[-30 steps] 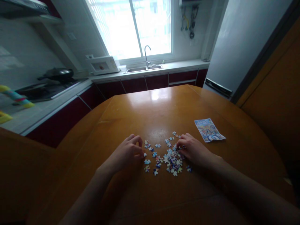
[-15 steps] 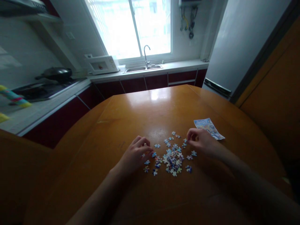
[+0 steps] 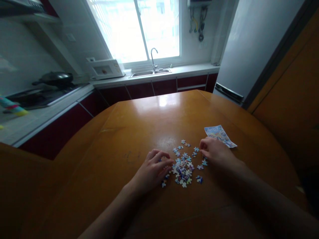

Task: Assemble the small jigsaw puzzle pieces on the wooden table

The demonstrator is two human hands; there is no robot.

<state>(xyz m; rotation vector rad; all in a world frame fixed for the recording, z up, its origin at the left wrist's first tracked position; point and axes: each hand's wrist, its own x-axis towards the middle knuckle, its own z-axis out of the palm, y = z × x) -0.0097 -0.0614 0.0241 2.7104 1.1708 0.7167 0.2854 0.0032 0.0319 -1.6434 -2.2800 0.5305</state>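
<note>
Loose jigsaw puzzle pieces (image 3: pixel 183 170) lie in a heap on the wooden table, with several single ones scattered around it. My left hand (image 3: pixel 155 168) is low over the heap's left side, fingers apart and reaching toward it, covering some of the pieces. To the right, my right hand (image 3: pixel 216 151) has its fingers curled in, and anything between the fingertips is hidden. A light blue puzzle piece (image 3: pixel 196 149) lies just left of those fingertips. Behind the right hand is a printed picture sheet (image 3: pixel 219 132), partly covered by it.
The brown wooden table (image 3: pixel 139 122) has a rounded edge. Beyond it stand a counter with a sink (image 3: pixel 142 74), a faucet (image 3: pixel 153 59) and a white microwave (image 3: pixel 106 69). A black wok (image 3: pixel 56 78) sits on the stove at left. A tall fridge (image 3: pixel 256 43) stands at right.
My left hand has moved right, closer to the heap, and now covers loose pieces that showed before. My right hand has drawn slightly away from the light blue piece. The view has shifted a little.
</note>
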